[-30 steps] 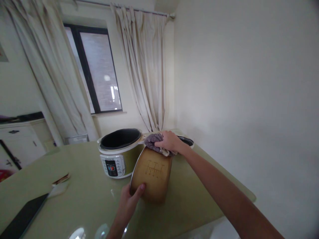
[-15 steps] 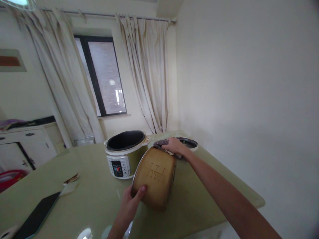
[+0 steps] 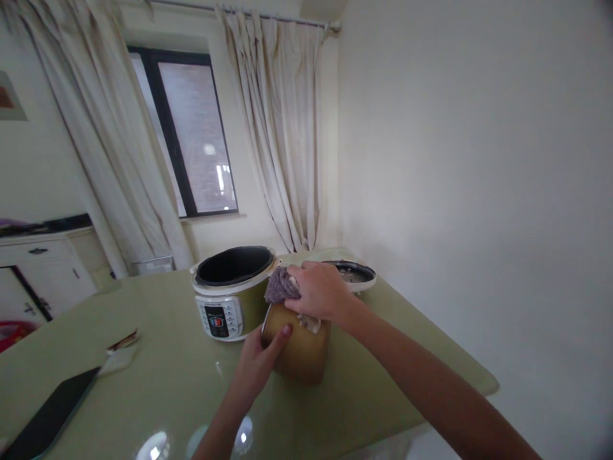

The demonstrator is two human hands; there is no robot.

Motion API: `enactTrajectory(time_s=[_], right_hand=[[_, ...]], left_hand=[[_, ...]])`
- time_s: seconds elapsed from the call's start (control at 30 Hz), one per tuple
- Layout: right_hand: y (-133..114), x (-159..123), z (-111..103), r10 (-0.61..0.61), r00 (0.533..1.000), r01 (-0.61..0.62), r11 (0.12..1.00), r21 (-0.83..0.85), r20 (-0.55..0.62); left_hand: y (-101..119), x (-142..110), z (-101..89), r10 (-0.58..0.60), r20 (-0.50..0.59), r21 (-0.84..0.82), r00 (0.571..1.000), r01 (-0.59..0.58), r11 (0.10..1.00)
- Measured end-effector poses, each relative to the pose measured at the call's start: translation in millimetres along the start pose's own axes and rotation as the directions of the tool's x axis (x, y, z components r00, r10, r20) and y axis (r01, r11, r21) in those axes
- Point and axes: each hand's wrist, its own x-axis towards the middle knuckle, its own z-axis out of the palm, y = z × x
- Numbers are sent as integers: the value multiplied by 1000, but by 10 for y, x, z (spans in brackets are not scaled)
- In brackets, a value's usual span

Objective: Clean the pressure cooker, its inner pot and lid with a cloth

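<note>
A tan inner pot (image 3: pixel 302 358) is tilted above the table, its mouth turned up and leftward. My left hand (image 3: pixel 261 358) grips its rim, with the thumb on the tan side. My right hand (image 3: pixel 320 291) is closed on a bunched purple-grey cloth (image 3: pixel 281 285) at the pot's upper edge; a pale part of the cloth hangs below the fingers. Just behind stands the rice cooker body (image 3: pixel 230 294), white and green with a dark open cavity and a button panel. Its round lid (image 3: pixel 357 273), dark inside with a white edge, lies beyond my right hand, partly hidden.
The pale green table (image 3: pixel 158 358) reaches toward the window wall. On its left lie a dark flat board (image 3: pixel 55 409) and a small brown-and-white item (image 3: pixel 122 343). A plain wall (image 3: pixel 454 191) borders the right side. A white cabinet (image 3: pixel 48 268) stands back left.
My right hand and the cloth have moved left and nearer along the pot's upper edge. The pot's scale marks no longer show. The view has shifted slightly.
</note>
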Motion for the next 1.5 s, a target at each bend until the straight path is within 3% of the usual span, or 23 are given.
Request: enactTrajectory(time_s=[0.17, 0.43, 0.63, 0.87, 1.03, 1.3, 1.5], right_hand=[[62, 14, -14, 43, 999, -42, 997, 58, -8], [238, 153, 66, 124, 992, -122, 978, 169, -1], [417, 288, 192, 165, 986, -166, 949, 267, 25], [776, 432, 585, 319, 917, -392, 832, 393, 239], [856, 418, 751, 308, 904, -413, 807, 422, 296], [623, 374, 508, 265, 948, -313, 881, 354, 178], [246, 173, 194, 96, 995, -94, 980, 176, -2]], left_hand=[[-110, 34, 1, 74, -30, 4, 997, -74, 997], [-500, -122, -15, -56, -5, -86, 998, 55, 995], [-404, -213, 11, 0, -28, -88, 1000, -2, 996], [-466, -325, -141, 4, -58, -39, 998, -6, 999], [-454, -378, -185, -24, -87, -41, 996, 20, 999], [-498, -354, -228, -62, -32, -3, 998, 62, 998], [-368, -234, -172, -70, 1, 34, 998, 70, 997]])
